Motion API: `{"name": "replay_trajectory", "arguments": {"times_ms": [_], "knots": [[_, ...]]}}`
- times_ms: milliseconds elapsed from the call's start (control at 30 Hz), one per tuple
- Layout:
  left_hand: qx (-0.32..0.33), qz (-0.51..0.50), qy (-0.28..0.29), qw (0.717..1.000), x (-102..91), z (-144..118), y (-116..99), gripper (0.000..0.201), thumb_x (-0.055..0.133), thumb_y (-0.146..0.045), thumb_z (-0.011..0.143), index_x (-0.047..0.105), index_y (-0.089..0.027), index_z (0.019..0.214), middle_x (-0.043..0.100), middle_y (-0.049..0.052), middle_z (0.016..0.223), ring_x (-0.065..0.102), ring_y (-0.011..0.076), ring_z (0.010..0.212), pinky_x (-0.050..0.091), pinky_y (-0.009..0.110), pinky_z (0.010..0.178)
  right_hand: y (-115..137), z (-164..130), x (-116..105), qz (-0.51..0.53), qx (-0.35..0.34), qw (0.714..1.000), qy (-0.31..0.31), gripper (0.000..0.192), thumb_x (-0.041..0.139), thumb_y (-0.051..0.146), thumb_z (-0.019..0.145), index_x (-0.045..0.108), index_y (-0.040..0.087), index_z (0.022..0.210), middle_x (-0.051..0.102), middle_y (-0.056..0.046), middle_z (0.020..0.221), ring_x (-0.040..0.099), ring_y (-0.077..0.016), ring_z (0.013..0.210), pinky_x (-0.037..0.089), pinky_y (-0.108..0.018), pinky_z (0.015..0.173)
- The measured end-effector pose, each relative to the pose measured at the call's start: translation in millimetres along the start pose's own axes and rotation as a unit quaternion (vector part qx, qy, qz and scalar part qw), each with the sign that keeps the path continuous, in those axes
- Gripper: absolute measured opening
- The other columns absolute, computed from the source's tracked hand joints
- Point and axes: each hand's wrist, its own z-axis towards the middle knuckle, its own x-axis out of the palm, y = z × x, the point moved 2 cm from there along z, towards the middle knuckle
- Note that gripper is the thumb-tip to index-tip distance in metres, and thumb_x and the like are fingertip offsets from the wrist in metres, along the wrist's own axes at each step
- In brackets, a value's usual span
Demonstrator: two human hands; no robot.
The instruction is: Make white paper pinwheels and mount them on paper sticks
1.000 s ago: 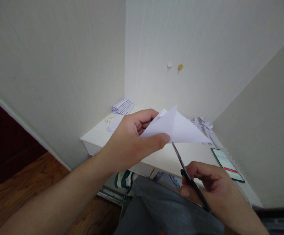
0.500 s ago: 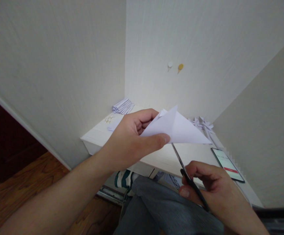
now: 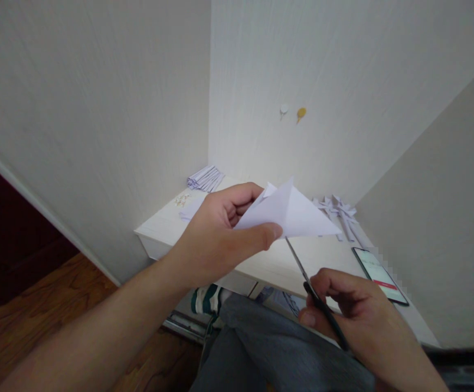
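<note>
Room: a corner where pale, faintly striped walls meet; a dark wooden floor (image 3: 28, 321) shows at lower left.
Wall marks: two small pin-like dots, one white (image 3: 283, 109) and one yellow (image 3: 301, 113), sit side by side high on the far wall.
Surface: a white table (image 3: 269, 261) is pushed into the corner, seen from above and in front.
Left hand: the left hand (image 3: 216, 234) is raised over the table's near edge, closed in a pinch, thumb beneath and fingers curled on top.
Folded paper: a white sheet folded into a triangle (image 3: 292, 215) is gripped at its left corner by that hand; its long point reaches right, held in the air above the table.
Right hand: the right hand (image 3: 353, 313) is lower and nearer the viewer, fingers wrapped around dark scissor handles.
Scissors: the scissors (image 3: 310, 288) slant up and left, the blade tips meeting the paper's lower edge just beside the left thumb. Whether the blades are parted cannot be told.
Back left of table: a fanned stack of folded paper strips (image 3: 205, 177), with tiny scraps (image 3: 182, 199) near it.
Back right of table: a cluster of folded paper shapes (image 3: 337, 209).
Right edge of table: a phone (image 3: 380, 275) lies flat, its screen lit.
Below: grey trousers (image 3: 269, 348) on the person's lap.
</note>
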Motion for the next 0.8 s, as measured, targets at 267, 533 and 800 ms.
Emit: {"name": "replay_trajectory", "arguments": {"times_ms": [267, 533, 800], "knots": [[0.013, -0.039, -0.009, 0.999, 5.0, -1, 1, 0.017, 0.082, -0.016, 0.076, 0.068, -0.017, 0.085, 0.067, -0.003, 0.070, 0.060, 0.0091, 0.061, 0.049, 0.019, 0.056, 1, -2, -1, 0.027, -0.005, 1.000, 0.003, 0.039, 0.084, 0.040, 0.074, 0.054, 0.020, 0.059, 0.057, 0.002, 0.057, 0.047, -0.0117, 0.056, 0.038, -0.022, 0.051], [0.011, 0.004, -0.112, 0.994, -6.1, 1, 35, 0.020, 0.081, -0.024, 0.075, 0.065, -0.016, 0.085, 0.066, -0.002, 0.066, 0.060, 0.0104, 0.059, 0.050, 0.020, 0.054, -38, 22, 2, -0.002, 0.084, 0.996, 0.022, 0.036, 0.082, 0.049, 0.075, 0.060, 0.020, 0.068, 0.058, 0.002, 0.060, 0.048, -0.0132, 0.055, 0.035, -0.025, 0.051], [-0.090, 0.008, -0.120, 0.989, -22.5, 0, 106, 0.025, 0.075, -0.033, 0.076, 0.061, -0.017, 0.088, 0.064, -0.001, 0.070, 0.063, 0.0129, 0.056, 0.047, 0.021, 0.042, -113, 79, 10, -0.264, 0.173, 0.941, -0.121, 0.023, 0.077, 0.034, 0.079, 0.063, 0.022, 0.065, 0.068, -0.007, 0.064, 0.058, -0.0215, 0.062, 0.033, -0.032, 0.057]]}}
